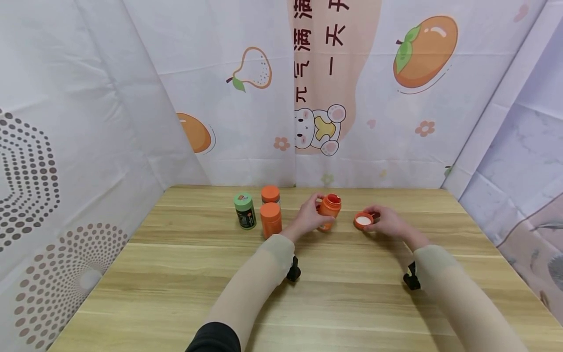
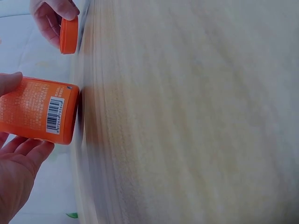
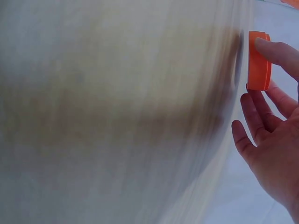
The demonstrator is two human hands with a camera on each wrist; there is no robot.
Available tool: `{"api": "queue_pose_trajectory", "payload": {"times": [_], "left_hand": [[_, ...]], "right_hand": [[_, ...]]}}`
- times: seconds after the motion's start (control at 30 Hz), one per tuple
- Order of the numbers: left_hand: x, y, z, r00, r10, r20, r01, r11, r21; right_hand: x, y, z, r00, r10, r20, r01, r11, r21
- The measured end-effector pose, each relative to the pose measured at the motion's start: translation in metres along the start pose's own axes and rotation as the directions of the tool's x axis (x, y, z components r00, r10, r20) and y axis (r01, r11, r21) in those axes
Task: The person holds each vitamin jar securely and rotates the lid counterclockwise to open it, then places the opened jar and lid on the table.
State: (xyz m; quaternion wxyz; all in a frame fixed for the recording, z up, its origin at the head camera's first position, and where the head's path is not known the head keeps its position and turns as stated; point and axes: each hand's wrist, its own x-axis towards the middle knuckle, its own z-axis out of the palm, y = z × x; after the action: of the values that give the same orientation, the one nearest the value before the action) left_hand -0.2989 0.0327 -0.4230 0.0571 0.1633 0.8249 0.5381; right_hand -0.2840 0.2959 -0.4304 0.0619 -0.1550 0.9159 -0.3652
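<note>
An uncapped orange plastic bottle (image 1: 329, 208) is gripped by my left hand (image 1: 309, 217), its open mouth facing up. In the left wrist view the bottle (image 2: 37, 109) shows a white barcode label, with the thumb on one side and fingers on the other, its base right at the tabletop. To its right, my right hand (image 1: 389, 222) pinches an orange screw cap (image 1: 363, 221) by its edge, white inside turned upward. The right wrist view shows the thumb and fingers on opposite sides of the cap (image 3: 259, 60), low over the table.
Left of the hands stand a green-lidded dark jar (image 1: 245, 211) and two orange-lidded bottles, the nearer bottle (image 1: 270, 220) partly hiding the farther bottle (image 1: 270, 193). All are on a wood-grain table (image 1: 343, 293). A printed curtain (image 1: 198, 98) hangs behind the table's back edge.
</note>
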Motion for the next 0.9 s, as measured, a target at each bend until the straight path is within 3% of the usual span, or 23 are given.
{"api": "queue_pose_trajectory", "payload": {"times": [0.37, 0.9], "left_hand": [[0.0002, 0.0012, 0.0022, 1.000, -0.024, 0.006, 0.024, 1.000, -0.007], [0.0016, -0.0046, 0.0026, 1.000, -0.006, 0.018, 0.006, 1.000, -0.009]], "right_hand": [[-0.0006, 0.0018, 0.0030, 1.000, 0.001, 0.009, -0.001, 1.000, -0.017], [-0.0007, 0.0044, 0.0052, 1.000, -0.004, -0.002, 0.004, 0.999, -0.034]]}}
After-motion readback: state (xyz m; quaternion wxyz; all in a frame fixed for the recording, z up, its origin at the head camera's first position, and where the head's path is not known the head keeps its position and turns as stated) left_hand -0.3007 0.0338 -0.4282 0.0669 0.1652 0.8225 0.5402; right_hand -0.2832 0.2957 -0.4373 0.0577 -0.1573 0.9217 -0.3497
